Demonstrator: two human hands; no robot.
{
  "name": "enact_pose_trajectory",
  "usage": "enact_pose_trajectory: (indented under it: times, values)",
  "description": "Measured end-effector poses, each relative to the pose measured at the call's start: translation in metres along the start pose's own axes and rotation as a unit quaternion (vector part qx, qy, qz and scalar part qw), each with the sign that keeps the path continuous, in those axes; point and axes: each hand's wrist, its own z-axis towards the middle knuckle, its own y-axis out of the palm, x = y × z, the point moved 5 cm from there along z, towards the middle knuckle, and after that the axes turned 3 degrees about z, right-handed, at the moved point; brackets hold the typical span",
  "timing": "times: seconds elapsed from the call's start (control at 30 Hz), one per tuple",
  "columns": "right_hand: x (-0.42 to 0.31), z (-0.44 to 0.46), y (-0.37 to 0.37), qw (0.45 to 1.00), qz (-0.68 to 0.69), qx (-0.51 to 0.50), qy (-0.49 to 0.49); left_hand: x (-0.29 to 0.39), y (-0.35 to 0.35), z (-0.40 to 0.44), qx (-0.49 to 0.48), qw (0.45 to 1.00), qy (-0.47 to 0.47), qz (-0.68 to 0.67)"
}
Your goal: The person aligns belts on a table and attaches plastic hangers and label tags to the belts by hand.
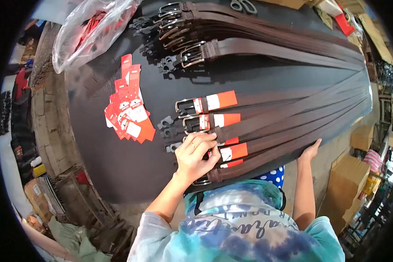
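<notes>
My left hand (196, 155) is closed at the buckle end of a dark brown belt (244, 126), its fingertips pinching the strap near the loop. Around it lie several brown belts with metal buckles (185, 106) and black plastic hangers (165, 122). Red and white tags (220, 100) sit on their straps just behind the buckles. My right hand (309, 151) is at the near edge of the table, beside the outermost strap; its thumb shows, but its other fingers are mostly hidden.
A pile of red tags (129, 111) lies on the black table (105, 174) at left. More belts (266, 46) are stacked at the back, near scissors (243, 6). A clear plastic bag (91, 37) occupies the back left corner. Cardboard boxes (345, 187) stand on the floor at right.
</notes>
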Motion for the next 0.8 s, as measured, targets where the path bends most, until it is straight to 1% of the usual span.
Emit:
enact_pose_trajectory:
  times: [0.1, 0.17, 0.23, 0.3, 0.37, 0.43, 0.57, 0.6, 0.63, 0.7, 0.73, 0.77, 0.8]
  values:
    - [-0.003, -0.007, -0.002, 0.999, -0.019, 0.035, 0.003, -0.001, 0.001, -0.002, -0.011, 1.0, -0.008, 0.0]
    - [-0.001, -0.002, -0.002, 1.0, -0.006, 0.026, -0.005, -0.001, 0.0, 0.0, -0.017, 1.0, -0.003, -0.001]
    - [0.002, 0.003, -0.006, 0.999, -0.022, 0.039, -0.017, 0.0, 0.0, -0.001, -0.021, 1.0, 0.001, -0.005]
    - [0.001, 0.002, -0.004, 0.999, -0.02, 0.038, -0.022, -0.001, -0.001, -0.001, -0.011, 1.0, 0.002, -0.013]
    - [0.005, 0.003, -0.005, 0.998, 0.001, 0.049, -0.025, 0.001, -0.004, 0.001, -0.031, 0.999, 0.0, -0.028]
    - [0.006, 0.012, -0.009, 0.997, -0.037, 0.046, -0.056, -0.001, -0.005, 0.001, -0.043, 0.998, -0.005, -0.047]
    - [0.0, 0.0, -0.004, 0.998, -0.011, 0.056, -0.032, -0.009, -0.014, -0.001, -0.068, 0.993, -0.026, -0.091]
    - [-0.001, -0.001, -0.004, 0.998, -0.007, 0.058, -0.023, -0.01, -0.017, -0.001, -0.068, 0.994, -0.016, -0.086]
    - [0.001, 0.001, -0.004, 0.998, -0.001, 0.059, -0.013, -0.007, -0.025, 0.003, -0.069, 0.994, -0.026, -0.083]
    - [0.008, 0.015, -0.01, 0.997, -0.008, 0.072, -0.02, -0.004, -0.044, 0.01, -0.049, 0.998, 0.02, -0.036]
    - [0.011, 0.018, -0.01, 0.998, 0.002, 0.066, -0.014, -0.004, -0.056, 0.015, -0.04, 0.998, 0.003, -0.052]
    - [0.013, 0.021, -0.009, 0.998, 0.013, 0.059, -0.009, 0.0, -0.07, 0.024, -0.033, 0.999, 0.007, -0.036]
    - [0.013, 0.02, -0.008, 0.997, 0.02, 0.074, -0.005, 0.004, -0.084, 0.029, -0.009, 0.999, 0.015, -0.036]
